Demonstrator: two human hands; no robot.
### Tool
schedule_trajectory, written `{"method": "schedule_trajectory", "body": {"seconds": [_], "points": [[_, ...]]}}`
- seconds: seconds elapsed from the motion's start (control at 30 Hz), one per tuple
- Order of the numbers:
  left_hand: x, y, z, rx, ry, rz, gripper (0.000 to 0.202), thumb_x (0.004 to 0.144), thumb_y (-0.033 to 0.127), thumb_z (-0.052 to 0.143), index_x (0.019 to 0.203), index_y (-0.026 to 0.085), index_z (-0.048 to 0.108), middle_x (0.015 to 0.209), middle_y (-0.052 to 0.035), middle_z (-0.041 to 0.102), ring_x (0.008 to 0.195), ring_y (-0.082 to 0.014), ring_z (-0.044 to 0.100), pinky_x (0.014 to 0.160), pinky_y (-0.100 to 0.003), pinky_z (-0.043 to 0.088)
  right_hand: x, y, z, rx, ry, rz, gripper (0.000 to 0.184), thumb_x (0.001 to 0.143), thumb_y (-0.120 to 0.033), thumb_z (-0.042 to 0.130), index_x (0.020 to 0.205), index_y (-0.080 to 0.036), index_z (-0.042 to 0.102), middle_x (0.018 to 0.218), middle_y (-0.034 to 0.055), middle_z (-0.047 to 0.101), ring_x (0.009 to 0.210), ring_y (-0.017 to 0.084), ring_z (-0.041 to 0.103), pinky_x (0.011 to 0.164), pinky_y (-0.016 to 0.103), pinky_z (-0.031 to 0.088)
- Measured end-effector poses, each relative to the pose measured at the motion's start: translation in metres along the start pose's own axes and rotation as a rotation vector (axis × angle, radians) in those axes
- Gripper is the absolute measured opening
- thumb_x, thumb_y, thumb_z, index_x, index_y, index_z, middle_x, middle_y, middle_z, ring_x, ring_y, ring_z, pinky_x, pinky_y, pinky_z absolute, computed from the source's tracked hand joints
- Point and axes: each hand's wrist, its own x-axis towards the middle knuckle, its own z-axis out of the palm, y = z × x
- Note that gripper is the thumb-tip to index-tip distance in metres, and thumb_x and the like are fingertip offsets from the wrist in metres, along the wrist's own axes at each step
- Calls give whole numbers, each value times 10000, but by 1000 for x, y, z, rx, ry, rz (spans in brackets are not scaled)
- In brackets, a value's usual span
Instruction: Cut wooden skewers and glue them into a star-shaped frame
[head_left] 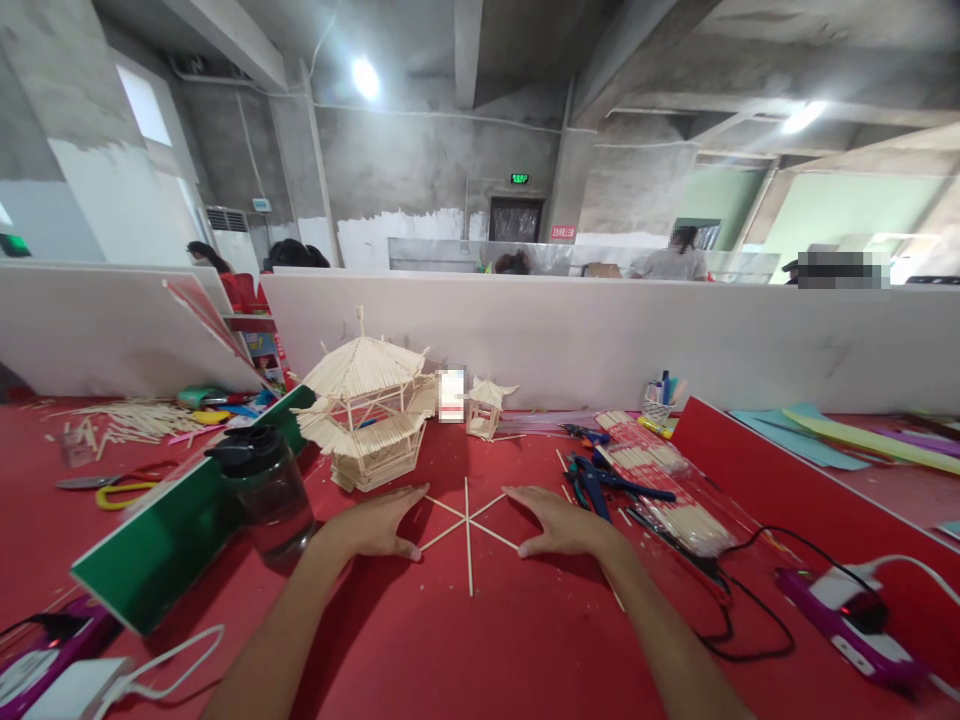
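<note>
Head view: at lower centre, sticks (pixel 466 518) lie crossed like a star on the table (pixel 465 660); left hand (pixel 384 522) and right hand (pixel 556 522), thumbs spread wide, flank them, seemingly keeping them aligned.

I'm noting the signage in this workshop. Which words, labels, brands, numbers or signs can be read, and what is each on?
"卫生间请上三楼": red sign at the back; small, so a best reading.
Green lit sign above the dark door: characters too small to read surely.
Colourful printed item on the left: lettering too blurred.
Pixelated white item: unreadable.
No brand or number is legible.
</note>
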Motion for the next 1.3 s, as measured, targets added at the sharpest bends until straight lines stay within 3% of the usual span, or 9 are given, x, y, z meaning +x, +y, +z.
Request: {"method": "schedule_trajectory", "body": {"seconds": [0.4,0.53,0.6,0.67,0.77,0.87,1.07,1.17,1.3], "points": [[0,-1,-1,10,32,45,1018,712,628,708,1527,190,282,1590,-167,253,1449,-341,281,1160,-424,274,0,0,0,-10,5,-12,947,728,-501,756,1517,-196,330,1577,116,307,1448,300,270,1184,445,226],[2,13,-4,19,162,118,665,867,546,581,1421,199,457,1495,-144,448,1360,-311,432,1113,-401,335,2,-8,3,1,109,-65,754,799,-453,696,1465,-225,426,1538,109,379,1411,289,329,1161,451,259],[6,23,-1,19,266,140,421,921,455,522,1253,206,594,1287,-117,620,1173,-277,582,1007,-369,420,5,-17,7,-6,194,-108,578,841,-385,656,1384,-233,525,1424,112,504,1308,271,445,1108,423,334],[11,34,6,-8,303,141,282,931,391,500,1080,204,650,1086,-87,686,982,-239,640,853,-316,468,9,-28,13,-22,256,-150,423,864,-333,630,1275,-231,610,1256,104,604,1159,248,541,1022,376,406],[18,48,19,-79,247,154,211,910,348,519,958,200,662,922,-58,707,820,-204,647,700,-266,451,15,-43,23,-39,238,-170,328,876,-291,613,1194,-217,645,1046,79,673,947,217,608,867,317,461],[23,54,30,-180,226,174,163,865,237,535,963,197,659,885,-42,717,803,-191,651,699,-256,451,19,-50,32,11,151,-147,358,879,-262,592,1232,-205,619,910,53,702,798,191,627,741,279,463],[26,53,32,-462,127,186,180,879,258,511,1003,163,600,823,-40,708,709,-171,646,647,-252,488,21,-50,37,227,117,-163,363,896,-246,553,1254,-191,579,930,56,721,809,180,661,724,268,490],[24,50,27,-342,215,151,151,857,223,535,981,180,610,897,-46,714,789,-185,649,704,-267,483,19,-48,33,283,117,-167,358,904,-223,544,1261,-200,565,950,56,720,845,183,668,762,281,504],[23,44,25,-39,318,65,188,851,173,527,1007,205,628,978,-64,674,896,-219,630,778,-302,458,18,-45,29,35,242,-137,306,924,-178,502,1205,-219,615,1076,81,681,1000,214,616,896,336,461]]}}
